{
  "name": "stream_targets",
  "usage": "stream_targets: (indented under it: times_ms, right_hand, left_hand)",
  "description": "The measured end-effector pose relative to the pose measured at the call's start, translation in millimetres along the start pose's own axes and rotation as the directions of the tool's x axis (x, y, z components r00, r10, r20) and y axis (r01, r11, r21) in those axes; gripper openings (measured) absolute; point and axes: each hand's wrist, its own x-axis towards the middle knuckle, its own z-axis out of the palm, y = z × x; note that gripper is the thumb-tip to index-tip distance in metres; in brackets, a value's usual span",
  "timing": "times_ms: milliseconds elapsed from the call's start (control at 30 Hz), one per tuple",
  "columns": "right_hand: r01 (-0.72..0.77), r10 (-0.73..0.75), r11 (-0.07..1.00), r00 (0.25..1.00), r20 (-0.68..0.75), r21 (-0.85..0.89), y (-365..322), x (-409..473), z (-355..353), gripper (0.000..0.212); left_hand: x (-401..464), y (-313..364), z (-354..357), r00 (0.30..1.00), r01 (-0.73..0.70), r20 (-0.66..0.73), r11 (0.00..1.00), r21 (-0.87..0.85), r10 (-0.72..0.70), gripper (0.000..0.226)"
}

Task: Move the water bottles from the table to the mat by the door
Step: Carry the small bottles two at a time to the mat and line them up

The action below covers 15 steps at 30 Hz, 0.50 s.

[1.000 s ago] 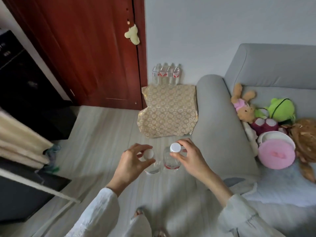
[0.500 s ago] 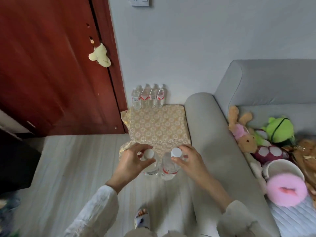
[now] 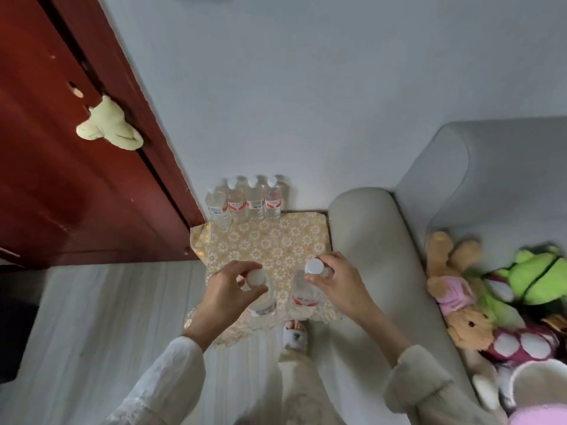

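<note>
Left of the mat (image 3: 270,240): dark red door (image 3: 76,179), pale plush toy (image 3: 107,127) hanging on it. At the mat's far edge, against the wall: row of four water bottles (image 3: 245,200), upright. Above the mat's near half: left hand (image 3: 227,292) pinching the neck of one clear bottle (image 3: 260,296); right hand (image 3: 340,283) pinching the white-capped neck of a second bottle (image 3: 302,296). Right of the mat: grey sofa (image 3: 368,256) with stuffed animals (image 3: 491,302).

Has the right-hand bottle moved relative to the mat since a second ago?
Yes: the bottle in the right hand was short of the mat; now it hangs over its near part.
</note>
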Motion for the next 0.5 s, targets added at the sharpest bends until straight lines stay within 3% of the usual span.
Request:
stream_targets:
  times_ms: [267,500]
  right_hand:
    - [-0.026,0.037,0.996,0.991,0.125,-0.088,49.8,136.8,-21.4,0.029]
    - [-0.096,0.110,0.992,0.978,0.176,-0.086,87.1,243.8,-10.5,0.035]
  left_hand:
    - [129.0,-1.7,47.6,0.995,0.091,0.019,0.988,0.127,-0.094,0.035]
    - [242.7,-21.7,91.5,0.992,0.017,0.112,0.958,0.286,-0.051,0.032]
